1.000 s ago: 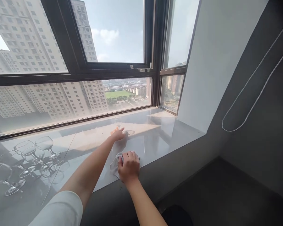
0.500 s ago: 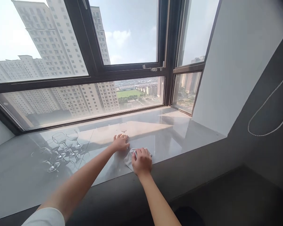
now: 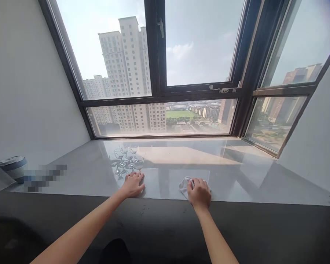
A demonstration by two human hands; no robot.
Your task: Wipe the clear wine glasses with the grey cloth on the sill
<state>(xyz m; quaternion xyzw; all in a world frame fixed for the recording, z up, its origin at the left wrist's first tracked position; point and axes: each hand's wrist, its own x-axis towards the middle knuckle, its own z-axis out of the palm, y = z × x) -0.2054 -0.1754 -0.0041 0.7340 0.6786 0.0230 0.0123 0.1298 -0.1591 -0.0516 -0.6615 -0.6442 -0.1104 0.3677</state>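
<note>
My left hand (image 3: 133, 184) lies palm down near the front of the pale, glossy sill (image 3: 159, 183). Its fingers are at the low stem and foot of a clear wine glass (image 3: 139, 163), which stands upright; the foot is hidden under them. Just behind and to the left, several more stemmed wine glasses (image 3: 121, 156) stand close together. My right hand (image 3: 199, 192) is closed over a bunched white cloth (image 3: 184, 186), pressing it on the sill at the front edge. Part of the cloth sticks out left of the fingers.
A dark-framed window (image 3: 156, 101) runs along the back of the sill, with a side pane (image 3: 275, 121) at right. At far left stands a round blue-and-white tub (image 3: 13, 167), beside a blurred-out patch. The sill ends in a straight front edge above a dark wall.
The view has swung left, bringing the tub into sight. My left hand and its wine glass have moved left, up to the other glasses. My right hand stays on the cloth.
</note>
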